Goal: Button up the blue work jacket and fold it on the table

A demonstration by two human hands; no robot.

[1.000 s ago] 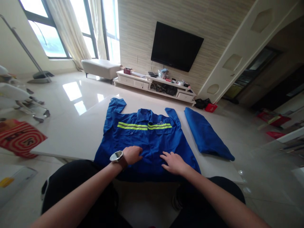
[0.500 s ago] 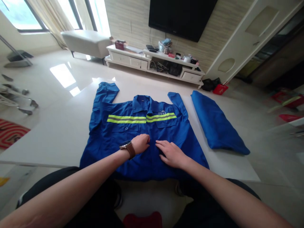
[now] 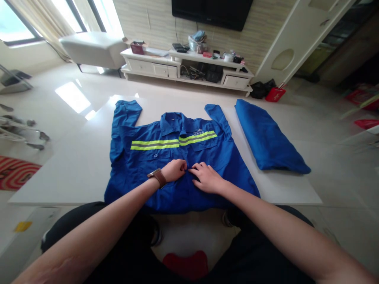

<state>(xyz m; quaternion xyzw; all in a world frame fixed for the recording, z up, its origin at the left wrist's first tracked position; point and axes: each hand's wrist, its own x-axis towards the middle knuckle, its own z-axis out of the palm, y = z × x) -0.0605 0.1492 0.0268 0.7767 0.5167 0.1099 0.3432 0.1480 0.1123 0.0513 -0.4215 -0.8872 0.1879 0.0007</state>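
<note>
A blue work jacket (image 3: 204,157) lies front up, collar at the far end, with yellow-green reflective bands across its chest. Both of its sleeves are bent up beside the collar. At the front opening, my left hand (image 3: 174,170), with a watch (image 3: 157,176) on its wrist, is closed in a pinch on the jacket's edge. Just to the right of it, my right hand (image 3: 206,177) rests on the cloth, thumb and fingers apart, with its fingertips close to the same edge. Whatever lies between the left fingertips is too small to make out.
The jacket is on a white table (image 3: 71,173). A folded blue garment (image 3: 269,138) lies at the table's right side. Beyond stand a low white TV cabinet (image 3: 151,70) and a grey bench (image 3: 91,49). A red stool (image 3: 186,265) is below, between my legs.
My right hand has moved left, closer to my left hand, and its fingers are more bent. My left hand still pinches at the opening. The view has shifted slightly.
</note>
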